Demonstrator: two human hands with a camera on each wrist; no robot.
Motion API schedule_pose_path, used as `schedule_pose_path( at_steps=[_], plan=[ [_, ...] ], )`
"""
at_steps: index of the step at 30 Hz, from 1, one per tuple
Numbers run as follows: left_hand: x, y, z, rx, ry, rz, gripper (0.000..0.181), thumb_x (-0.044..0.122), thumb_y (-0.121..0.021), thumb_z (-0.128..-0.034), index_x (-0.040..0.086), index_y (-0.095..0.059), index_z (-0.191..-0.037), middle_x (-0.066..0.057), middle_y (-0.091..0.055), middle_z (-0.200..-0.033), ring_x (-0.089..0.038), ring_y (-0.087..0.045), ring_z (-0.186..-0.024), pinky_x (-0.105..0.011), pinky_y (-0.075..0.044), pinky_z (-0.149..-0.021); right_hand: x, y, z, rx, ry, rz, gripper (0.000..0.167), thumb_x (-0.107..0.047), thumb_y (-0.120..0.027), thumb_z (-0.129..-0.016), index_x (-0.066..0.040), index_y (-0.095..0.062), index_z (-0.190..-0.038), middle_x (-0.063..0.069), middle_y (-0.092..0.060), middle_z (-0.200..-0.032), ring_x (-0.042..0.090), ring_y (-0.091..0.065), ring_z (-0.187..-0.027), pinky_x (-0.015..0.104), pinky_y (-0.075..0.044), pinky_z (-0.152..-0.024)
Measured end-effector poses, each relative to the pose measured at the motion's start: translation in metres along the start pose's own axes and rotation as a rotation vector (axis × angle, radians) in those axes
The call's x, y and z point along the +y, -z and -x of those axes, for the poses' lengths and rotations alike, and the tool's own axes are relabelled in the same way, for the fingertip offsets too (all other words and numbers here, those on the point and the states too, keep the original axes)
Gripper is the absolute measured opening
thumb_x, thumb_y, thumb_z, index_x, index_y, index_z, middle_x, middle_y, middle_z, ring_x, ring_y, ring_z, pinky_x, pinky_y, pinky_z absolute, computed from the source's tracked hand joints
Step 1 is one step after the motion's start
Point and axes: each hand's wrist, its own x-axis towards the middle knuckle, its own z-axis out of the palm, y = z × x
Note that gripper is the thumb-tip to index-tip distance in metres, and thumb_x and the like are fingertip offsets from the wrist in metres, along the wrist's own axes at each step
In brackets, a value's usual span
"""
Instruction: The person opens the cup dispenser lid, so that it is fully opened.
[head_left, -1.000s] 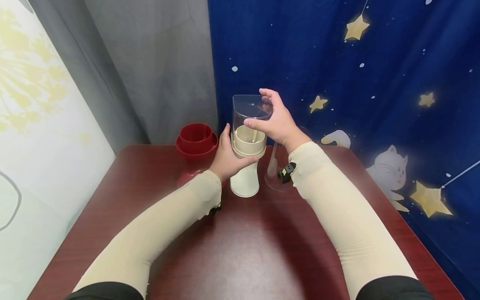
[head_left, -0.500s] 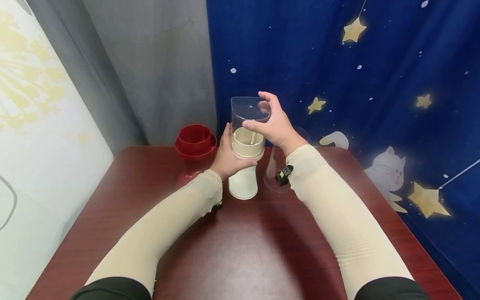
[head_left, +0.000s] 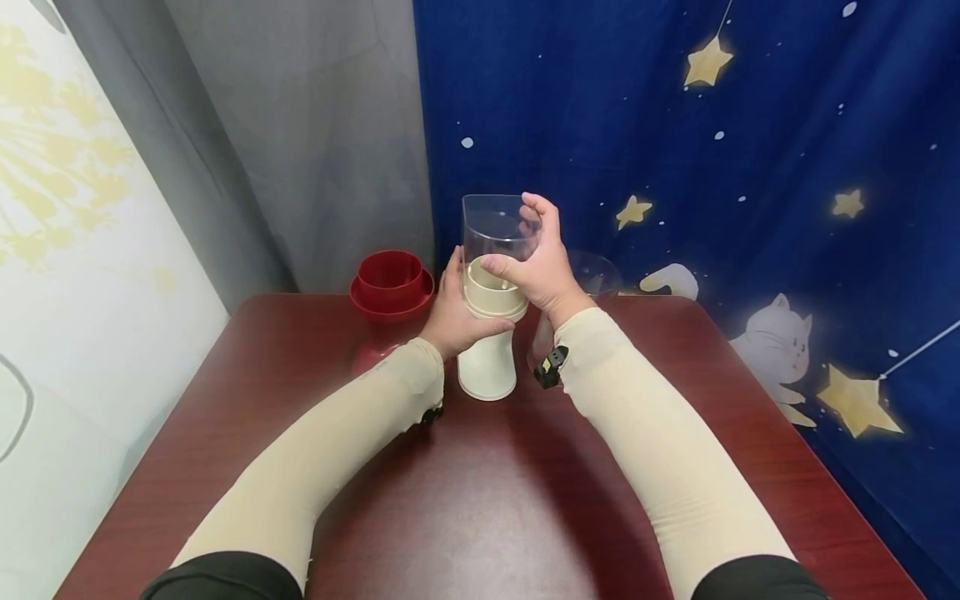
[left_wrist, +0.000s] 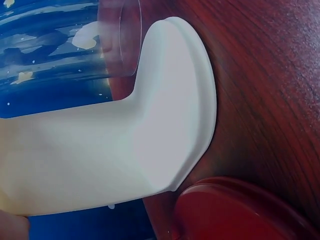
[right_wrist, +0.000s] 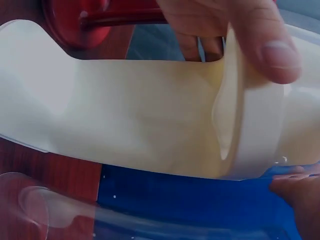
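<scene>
A cream stand (head_left: 486, 367) with a wide collar stands upright on the table, a clear plastic container (head_left: 489, 221) at its top. My left hand (head_left: 455, 321) grips the stand just under the collar, thumb across the front. Higher up, my right hand (head_left: 542, 265) holds the clear container from the right, thumb in front and fingers behind it. In the right wrist view the left thumb (right_wrist: 272, 55) lies on the collar, and part of my right hand (right_wrist: 302, 200) shows at the lower right. The left wrist view shows the stand's flared foot (left_wrist: 175, 100) on the wood.
A red stand (head_left: 393, 287) of similar form stands just left of the cream one. Behind my right wrist is another clear container (head_left: 597, 271) on the dark red table (head_left: 465, 500). Grey and blue curtains (head_left: 600, 92) hang behind the table.
My right hand has come down and slightly left along the clear container, its thumb now lower, near the collar. The left hand keeps its hold on the stand.
</scene>
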Motion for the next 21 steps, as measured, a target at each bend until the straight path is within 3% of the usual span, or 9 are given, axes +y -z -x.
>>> schedule_pose_path(
  at_steps=[3,6,14,21],
  plan=[
    [0.0001,0.0002,-0.0007,-0.001,-0.005,0.000,0.147,0.037,-0.101,-0.0642,0.022,0.000,-0.170,-0.012,-0.024,-0.170,-0.031,-0.041,-0.148,-0.048,-0.039,-0.123,0.0021,-0.0007,-0.0010,0.007,0.019,-0.030,0.107,-0.035,-0.096,-0.071,-0.015,-0.031,-0.153,0.019,-0.039,-0.159,0.034,-0.044,-0.146,0.050,-0.042,-0.121],
    [0.0012,0.0004,-0.0009,-0.010,-0.004,0.005,0.147,0.035,-0.101,-0.0647,0.022,0.001,-0.170,-0.012,-0.022,-0.171,-0.031,-0.040,-0.149,-0.048,-0.037,-0.124,0.0018,-0.0010,-0.0021,0.016,0.037,-0.036,0.096,-0.010,-0.089,-0.073,-0.012,-0.032,-0.150,0.020,-0.042,-0.155,0.034,-0.049,-0.141,0.049,-0.044,-0.118],
    [0.0031,0.0031,-0.0012,-0.029,0.027,0.002,0.146,0.036,-0.100,-0.0663,0.023,0.002,-0.170,-0.011,-0.021,-0.172,-0.030,-0.038,-0.150,-0.048,-0.036,-0.124,-0.0002,-0.0025,-0.0024,0.033,0.038,0.002,0.094,-0.007,-0.089,-0.072,-0.012,-0.034,-0.147,0.019,-0.044,-0.152,0.033,-0.053,-0.136,0.048,-0.048,-0.115],
    [0.0037,0.0059,-0.0011,-0.044,0.011,0.017,0.147,0.033,-0.101,-0.0653,0.019,0.001,-0.170,-0.009,-0.024,-0.171,-0.028,-0.038,-0.149,-0.047,-0.035,-0.125,-0.0003,-0.0018,-0.0020,0.026,0.044,0.029,0.093,-0.009,-0.090,-0.072,-0.014,-0.035,-0.147,0.015,-0.045,-0.155,0.034,-0.053,-0.138,0.049,-0.050,-0.113]
  ],
)
